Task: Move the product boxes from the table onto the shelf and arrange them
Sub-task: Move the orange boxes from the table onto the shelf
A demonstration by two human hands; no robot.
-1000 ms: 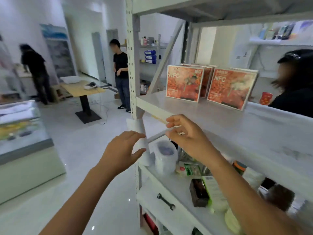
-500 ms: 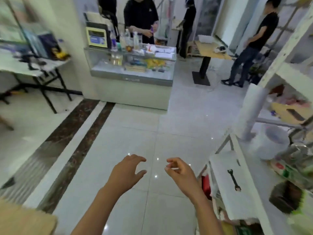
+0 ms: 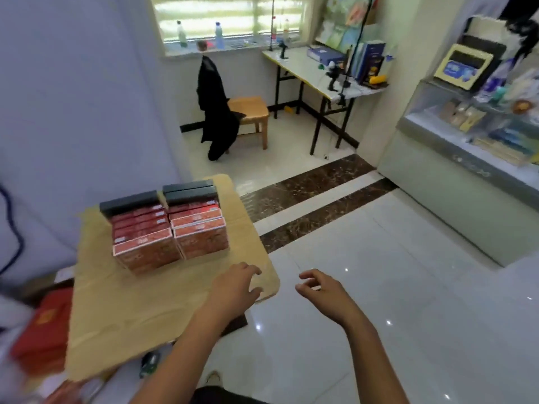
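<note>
1. Locate the red and orange cardboard product boxes [image 3: 169,231]: they stand in two side-by-side rows on the tan wooden table [image 3: 122,310], with a few dark boxes [image 3: 131,201] at the back of each row.
2. Treat this stock as work outstanding — none of these boxes has left the table, and the shelf is not in view, so you cannot tell from here how much is already shelved.
3. Check your left hand [image 3: 236,287]: it hovers over the table's near right corner, fingers loosely spread, holding nothing, short of the nearest box.
4. Check your right hand [image 3: 320,290]: it hangs over the glossy white tiled floor [image 3: 379,287] beside the table, fingers curled but empty.
5. Judge the current step as the reach for the next pick-up — the front boxes are the nearest candidates.
6. Note the surroundings: a glass display counter [image 3: 466,147] stands well apart to the right.
</note>
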